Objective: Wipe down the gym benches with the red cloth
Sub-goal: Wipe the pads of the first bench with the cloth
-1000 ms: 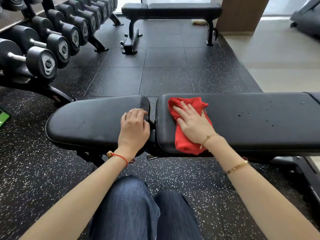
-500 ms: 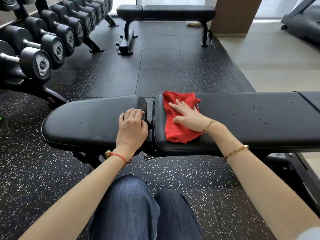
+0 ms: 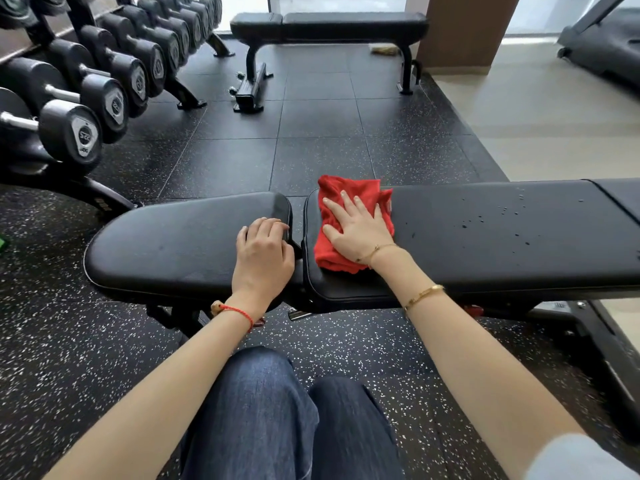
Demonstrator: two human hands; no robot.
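Observation:
A black padded gym bench runs across the view in front of me, with a shorter seat pad on its left. The crumpled red cloth lies at the left end of the long pad. My right hand presses flat on the cloth with its fingers spread. My left hand rests on the right end of the seat pad, fingers curled over its edge at the gap. Water droplets dot the long pad to the right of the cloth.
A rack of black dumbbells lines the left side. A second black bench stands at the back on the rubber floor. A brown pillar and a treadmill are at the back right. My knees are below the bench.
My right hand has slid the red cloth from the near edge of the long pad up to its far edge. My left hand has stayed on the seat pad.

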